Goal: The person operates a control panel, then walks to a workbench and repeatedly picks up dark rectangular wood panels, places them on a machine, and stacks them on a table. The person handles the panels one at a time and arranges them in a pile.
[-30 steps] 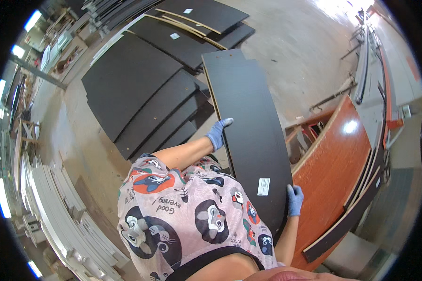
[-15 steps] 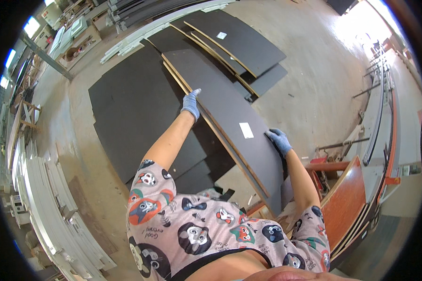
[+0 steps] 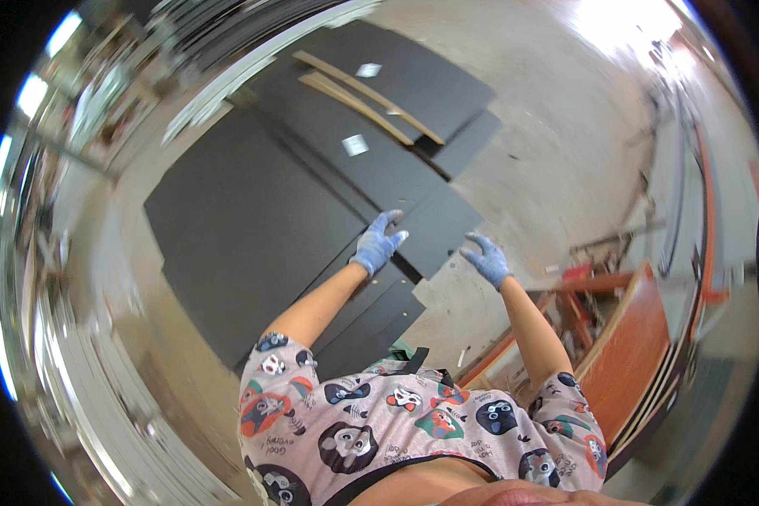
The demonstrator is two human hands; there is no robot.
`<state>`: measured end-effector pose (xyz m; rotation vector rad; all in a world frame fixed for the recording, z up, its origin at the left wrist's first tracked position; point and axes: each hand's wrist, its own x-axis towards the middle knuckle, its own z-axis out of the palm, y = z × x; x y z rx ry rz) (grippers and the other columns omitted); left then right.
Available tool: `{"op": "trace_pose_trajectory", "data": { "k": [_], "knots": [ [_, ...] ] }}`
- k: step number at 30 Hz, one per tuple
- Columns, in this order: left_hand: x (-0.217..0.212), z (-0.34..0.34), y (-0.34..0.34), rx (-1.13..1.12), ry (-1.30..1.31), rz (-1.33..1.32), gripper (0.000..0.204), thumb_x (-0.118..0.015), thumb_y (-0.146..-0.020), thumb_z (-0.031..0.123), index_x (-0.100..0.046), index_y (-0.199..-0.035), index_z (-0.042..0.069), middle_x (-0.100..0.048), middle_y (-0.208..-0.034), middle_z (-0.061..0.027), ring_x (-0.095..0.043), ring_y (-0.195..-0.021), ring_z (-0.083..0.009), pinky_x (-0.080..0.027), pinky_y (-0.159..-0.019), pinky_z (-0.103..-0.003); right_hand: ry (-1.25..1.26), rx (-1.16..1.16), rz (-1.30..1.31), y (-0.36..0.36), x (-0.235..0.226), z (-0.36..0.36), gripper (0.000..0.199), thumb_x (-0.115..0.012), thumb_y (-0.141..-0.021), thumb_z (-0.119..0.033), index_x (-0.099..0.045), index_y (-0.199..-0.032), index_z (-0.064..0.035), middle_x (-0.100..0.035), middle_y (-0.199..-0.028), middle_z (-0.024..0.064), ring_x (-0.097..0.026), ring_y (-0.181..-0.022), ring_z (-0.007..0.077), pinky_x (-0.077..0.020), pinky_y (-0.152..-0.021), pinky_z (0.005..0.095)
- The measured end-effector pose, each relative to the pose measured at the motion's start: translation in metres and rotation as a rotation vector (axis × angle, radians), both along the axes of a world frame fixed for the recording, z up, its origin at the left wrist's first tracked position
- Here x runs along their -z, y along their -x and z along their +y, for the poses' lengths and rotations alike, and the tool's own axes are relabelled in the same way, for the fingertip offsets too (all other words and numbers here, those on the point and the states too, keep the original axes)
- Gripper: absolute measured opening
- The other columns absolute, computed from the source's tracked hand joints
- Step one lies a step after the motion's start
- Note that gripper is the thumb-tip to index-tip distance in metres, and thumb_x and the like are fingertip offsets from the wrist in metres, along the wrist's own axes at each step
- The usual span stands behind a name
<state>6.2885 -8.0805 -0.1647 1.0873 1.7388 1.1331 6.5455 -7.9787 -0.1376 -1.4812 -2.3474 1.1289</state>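
A dark grey panel (image 3: 371,177) with a white label lies flat on a pile of similar panels. My left hand (image 3: 379,243), in a blue-grey glove, is over its near left part with fingers spread and nothing in them; whether it touches the surface I cannot tell. Gloved as well, my right hand (image 3: 487,260) hovers just off the panel's near right corner, fingers apart and empty. To the left lies a wide stack of dark panels (image 3: 236,211). More dark panels (image 3: 434,76) with pale brown edges are at the far side.
Long white strips (image 3: 253,72) run behind the panels. On the right stand a reddish-brown wooden board (image 3: 628,358) and a long rail (image 3: 707,219). A pile of long white profiles (image 3: 114,405) is at the left. Concrete floor (image 3: 557,169) surrounds the panels.
The labelled panel has gone from raised in both hands to lying flat, farther away, and both hands have let go. My left hand has come nearer and moved right; the view has shifted.
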Motion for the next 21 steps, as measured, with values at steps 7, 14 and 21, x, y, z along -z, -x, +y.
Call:
{"op": "trace_pose_trajectory", "data": {
  "k": [7, 14, 21],
  "knots": [
    [-0.025, 0.018, -0.147, 0.423, 0.051, -0.473, 0.039, -0.058, -0.080, 0.008, -0.047, -0.118, 0.008, -0.051, -0.117, -0.0069, -0.049, -0.107, -0.0178, -0.042, -0.087, -0.030, -0.474, 0.486, -0.061, -0.231, -0.060, -0.074, 0.040, -0.060, -0.073, -0.036, -0.058, -0.105, -0.0111, -0.056, -0.108, 0.0131, -0.050, -0.104, 0.0292, -0.0393, -0.090, 0.0385],
    [-0.018, 0.046, -0.336, 0.948, 0.331, -0.478, 0.048, -0.056, -0.082, 0.023, -0.040, -0.126, 0.013, -0.047, -0.124, -0.0065, -0.049, -0.105, -0.0192, -0.043, -0.082, -0.033, -0.563, 1.375, -0.594, -0.481, -0.037, -0.223, 0.051, -0.063, -0.072, -0.039, -0.053, -0.113, -0.0110, -0.053, -0.116, 0.0100, -0.048, -0.108, 0.0261, -0.0393, -0.090, 0.0369],
    [-0.018, 0.026, -0.412, 1.231, 0.596, -0.433, 0.047, -0.058, -0.082, 0.023, -0.041, -0.125, 0.013, -0.047, -0.123, -0.0061, -0.046, -0.109, -0.0179, -0.043, -0.081, -0.033, -0.020, 2.040, -0.575, -0.564, -0.041, -0.429, 0.085, -0.049, -0.073, -0.063, -0.031, -0.132, -0.0040, -0.034, -0.134, 0.0149, -0.033, -0.124, 0.0280, -0.0277, -0.100, 0.0367]
  ]
}}
